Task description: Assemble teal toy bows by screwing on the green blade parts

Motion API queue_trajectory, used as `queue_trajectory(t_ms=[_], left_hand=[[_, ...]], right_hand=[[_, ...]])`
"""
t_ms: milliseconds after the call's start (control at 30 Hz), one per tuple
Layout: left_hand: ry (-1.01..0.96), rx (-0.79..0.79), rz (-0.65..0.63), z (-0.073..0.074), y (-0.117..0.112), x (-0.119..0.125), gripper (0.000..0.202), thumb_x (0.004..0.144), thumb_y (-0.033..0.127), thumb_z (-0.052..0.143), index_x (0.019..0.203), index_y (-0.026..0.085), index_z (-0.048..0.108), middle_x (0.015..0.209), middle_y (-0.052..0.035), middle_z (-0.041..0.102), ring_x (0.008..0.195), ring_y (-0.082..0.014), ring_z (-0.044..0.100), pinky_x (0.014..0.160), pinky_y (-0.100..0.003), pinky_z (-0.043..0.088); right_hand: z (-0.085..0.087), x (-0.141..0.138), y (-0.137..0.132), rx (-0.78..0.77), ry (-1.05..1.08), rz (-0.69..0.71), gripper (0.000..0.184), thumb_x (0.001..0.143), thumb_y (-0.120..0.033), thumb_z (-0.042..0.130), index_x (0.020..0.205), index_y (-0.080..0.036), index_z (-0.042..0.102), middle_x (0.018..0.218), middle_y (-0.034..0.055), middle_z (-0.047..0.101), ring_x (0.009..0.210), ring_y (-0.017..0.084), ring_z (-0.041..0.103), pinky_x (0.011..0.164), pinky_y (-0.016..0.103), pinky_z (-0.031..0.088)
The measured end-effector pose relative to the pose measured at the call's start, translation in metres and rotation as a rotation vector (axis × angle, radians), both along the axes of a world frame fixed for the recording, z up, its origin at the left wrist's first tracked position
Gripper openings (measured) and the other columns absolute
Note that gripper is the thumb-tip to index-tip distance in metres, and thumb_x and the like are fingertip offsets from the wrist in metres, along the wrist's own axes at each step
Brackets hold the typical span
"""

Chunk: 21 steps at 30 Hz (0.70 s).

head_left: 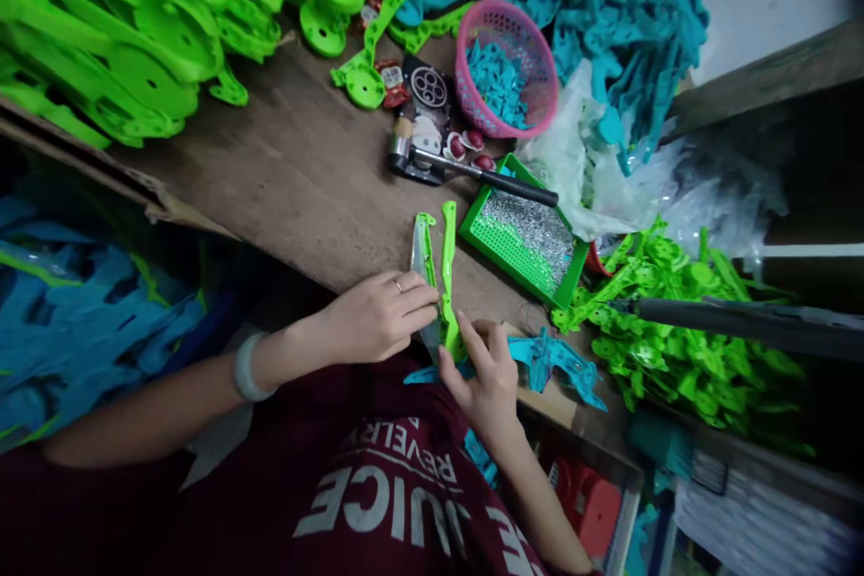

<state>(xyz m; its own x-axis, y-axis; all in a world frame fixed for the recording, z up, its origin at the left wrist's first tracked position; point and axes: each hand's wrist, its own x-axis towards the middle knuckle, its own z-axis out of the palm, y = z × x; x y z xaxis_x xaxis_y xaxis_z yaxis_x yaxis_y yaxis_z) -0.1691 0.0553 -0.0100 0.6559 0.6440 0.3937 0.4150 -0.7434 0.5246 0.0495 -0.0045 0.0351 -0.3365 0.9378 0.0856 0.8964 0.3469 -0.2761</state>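
Observation:
Two long, narrow bright-green plastic parts stand out at the table's near edge. My left hand [384,315], a ring on one finger, has its fingers closed at the left green plastic part [424,243], which has a pale, see-through-looking side; its fingertips meet the other part. My right hand [482,369] pinches the lower end of the right green plastic part [448,261] between thumb and fingers. Blue plastic parts [557,360] lie beside and partly behind my right hand. The fingers hide where the green parts meet.
Ahead lies a hammer [486,178], its handle across a green tray [519,238] of small metal pieces. A pink basket [506,67] holds small blue parts. Heaps of green parts [155,27] and blue parts [627,9] stand behind; more green parts [688,324] lie right.

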Motion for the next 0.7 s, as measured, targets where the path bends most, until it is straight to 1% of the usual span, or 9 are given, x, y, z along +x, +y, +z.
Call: queue_trajectory(t_ms=[67,133,233,367,433,500,567,633,700], left_hand=[[0.008,0.009,-0.015,-0.001,0.0,-0.002,0.022,0.087,0.011,0.054,0.105,0.017,0.066,0.114,-0.0094,0.066,0.111,-0.0255,0.059,0.096,-0.042,0.051],[0.001,0.041,-0.016,-0.004,0.0,-0.003,0.018,0.091,0.014,0.053,0.102,0.017,0.067,0.111,-0.0088,0.067,0.11,-0.0246,0.06,0.095,-0.04,0.051],[-0.034,0.055,-0.038,-0.008,-0.001,-0.003,0.022,0.098,0.018,0.048,0.109,0.018,0.067,0.114,-0.0083,0.07,0.112,-0.0232,0.063,0.094,-0.038,0.052],[-0.078,-0.099,-0.071,-0.011,-0.002,-0.004,0.029,0.102,0.019,0.042,0.117,0.022,0.065,0.125,-0.0077,0.069,0.122,-0.0225,0.061,0.101,-0.04,0.05],[-0.062,-0.163,-0.105,-0.011,-0.003,-0.004,0.032,0.103,0.019,0.039,0.122,0.024,0.064,0.13,-0.0078,0.068,0.126,-0.0228,0.06,0.104,-0.042,0.049],[-0.066,-0.189,-0.139,-0.011,-0.002,-0.002,0.034,0.102,0.018,0.039,0.127,0.025,0.062,0.136,-0.0069,0.065,0.131,-0.0224,0.057,0.108,-0.043,0.048],[-0.101,-0.17,-0.153,-0.01,-0.002,0.0,0.035,0.101,0.016,0.043,0.13,0.026,0.061,0.142,-0.0062,0.061,0.135,-0.0219,0.054,0.114,-0.043,0.044],[-0.118,-0.092,-0.143,-0.01,-0.001,0.004,0.033,0.101,0.017,0.045,0.129,0.023,0.061,0.143,-0.0071,0.06,0.138,-0.0226,0.051,0.116,-0.044,0.042],[-0.086,0.024,-0.119,-0.009,0.0,0.008,0.029,0.1,0.018,0.047,0.124,0.02,0.063,0.139,-0.0083,0.063,0.137,-0.0235,0.053,0.115,-0.044,0.042]], right_hand=[[0.001,0.001,-0.001,0.004,-0.016,0.026,0.047,0.095,-0.037,0.057,0.14,-0.023,0.054,0.102,0.0096,0.056,0.085,0.021,0.063,0.07,0.036,0.059],[0.002,-0.001,-0.002,0.007,-0.06,0.039,0.047,0.096,-0.036,0.057,0.141,-0.022,0.054,0.103,0.0108,0.056,0.085,0.021,0.063,0.068,0.036,0.059],[0.006,-0.004,-0.004,0.007,-0.139,0.01,0.045,0.097,-0.036,0.057,0.138,-0.018,0.056,0.104,0.0121,0.057,0.083,0.021,0.062,0.065,0.035,0.058],[0.014,-0.004,-0.002,-0.035,-0.198,-0.029,0.043,0.098,-0.039,0.055,0.134,-0.015,0.059,0.104,0.0129,0.057,0.083,0.022,0.063,0.066,0.035,0.058],[0.017,-0.004,0.002,-0.089,-0.209,-0.016,0.043,0.1,-0.041,0.052,0.134,-0.015,0.06,0.102,0.0126,0.057,0.082,0.022,0.063,0.066,0.035,0.058],[0.016,-0.004,0.005,-0.134,-0.24,0.0,0.044,0.101,-0.043,0.047,0.132,-0.015,0.061,0.099,0.0122,0.058,0.081,0.022,0.064,0.064,0.033,0.057],[0.014,-0.006,0.006,-0.146,-0.313,-0.006,0.046,0.102,-0.044,0.043,0.13,-0.014,0.063,0.098,0.013,0.059,0.077,0.022,0.063,0.059,0.032,0.054],[0.012,-0.008,0.005,-0.133,-0.375,-0.042,0.046,0.103,-0.044,0.041,0.129,-0.014,0.064,0.1,0.0144,0.059,0.073,0.021,0.062,0.055,0.031,0.05],[0.014,-0.006,0.005,-0.115,-0.321,-0.091,0.043,0.102,-0.043,0.044,0.127,-0.015,0.066,0.102,0.0148,0.059,0.074,0.021,0.061,0.055,0.031,0.049]])
